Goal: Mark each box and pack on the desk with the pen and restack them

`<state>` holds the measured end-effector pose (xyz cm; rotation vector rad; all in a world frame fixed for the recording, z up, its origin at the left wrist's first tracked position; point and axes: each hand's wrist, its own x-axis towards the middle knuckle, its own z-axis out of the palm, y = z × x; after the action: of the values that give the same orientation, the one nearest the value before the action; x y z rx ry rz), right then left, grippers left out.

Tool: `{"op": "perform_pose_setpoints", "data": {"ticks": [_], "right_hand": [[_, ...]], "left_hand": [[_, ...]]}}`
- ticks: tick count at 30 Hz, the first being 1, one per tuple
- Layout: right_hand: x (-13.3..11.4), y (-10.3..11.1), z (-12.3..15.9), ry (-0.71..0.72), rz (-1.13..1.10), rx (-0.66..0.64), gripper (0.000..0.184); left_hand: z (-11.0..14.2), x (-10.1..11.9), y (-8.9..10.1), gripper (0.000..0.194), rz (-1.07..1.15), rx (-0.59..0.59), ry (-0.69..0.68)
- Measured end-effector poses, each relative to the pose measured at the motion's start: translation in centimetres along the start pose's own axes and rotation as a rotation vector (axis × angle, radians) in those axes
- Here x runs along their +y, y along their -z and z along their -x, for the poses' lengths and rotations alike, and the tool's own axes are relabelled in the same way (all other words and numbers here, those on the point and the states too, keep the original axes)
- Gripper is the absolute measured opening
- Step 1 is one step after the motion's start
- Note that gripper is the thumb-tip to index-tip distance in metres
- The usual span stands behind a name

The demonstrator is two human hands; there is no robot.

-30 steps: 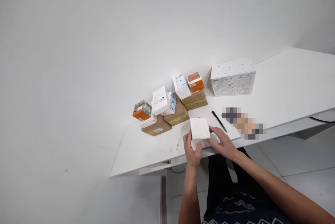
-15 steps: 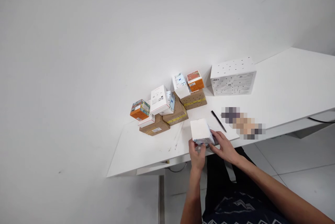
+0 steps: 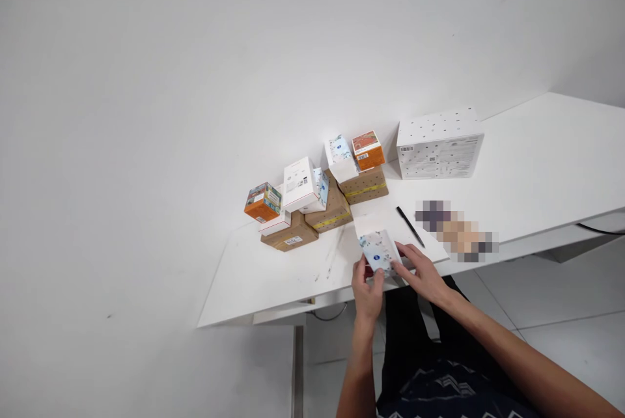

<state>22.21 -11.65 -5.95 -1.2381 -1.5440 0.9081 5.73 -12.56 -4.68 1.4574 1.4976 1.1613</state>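
Observation:
A small white box (image 3: 377, 252) with a pale blue floral print and a dark blue logo is held over the table's front edge. My left hand (image 3: 367, 291) grips its near left corner, thumb on the near edge. Something red shows between that hand's fingers and the box; what it is I cannot make out. My right hand (image 3: 418, 273) is closed around the right side, with fingertips on the side and the printed face. The printed face is turned up towards me, and a white face shows beyond it. A black pen (image 3: 411, 226) lies to the right of the box.
Brown cartons (image 3: 366, 185) with yellow tape stand along the wall, smaller boxes stacked on them, among them an orange box (image 3: 368, 150) and a flat white box (image 3: 299, 183). A large white dotted box (image 3: 439, 144) stands at the back right. A blurred patch (image 3: 456, 229) covers something beside the pen.
Between my hands the box has tipped, so its printed face now shows where a plain white face was uppermost. Both hands have stayed on it in nearly the same place.

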Motion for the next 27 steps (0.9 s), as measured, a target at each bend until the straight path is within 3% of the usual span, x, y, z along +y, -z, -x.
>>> {"op": "perform_pose_setpoints", "data": {"ticks": [8,18,27], "right_hand": [[0.0,-0.4,0.2,0.002,-0.006,-0.023,0.050],[2.2,-2.0,0.1,0.077,0.254,0.021,0.053],[2.7,-2.2,0.2,0.075,0.236,0.047,0.048]], "left_hand": [[-0.3,0.1,0.6,0.055,0.024,0.007,-0.022],[-0.5,-2.0,-0.8,0.057,0.036,0.037,0.076],[-0.6,-2.1,-1.1,0.054,0.057,0.091,0.077]]}}
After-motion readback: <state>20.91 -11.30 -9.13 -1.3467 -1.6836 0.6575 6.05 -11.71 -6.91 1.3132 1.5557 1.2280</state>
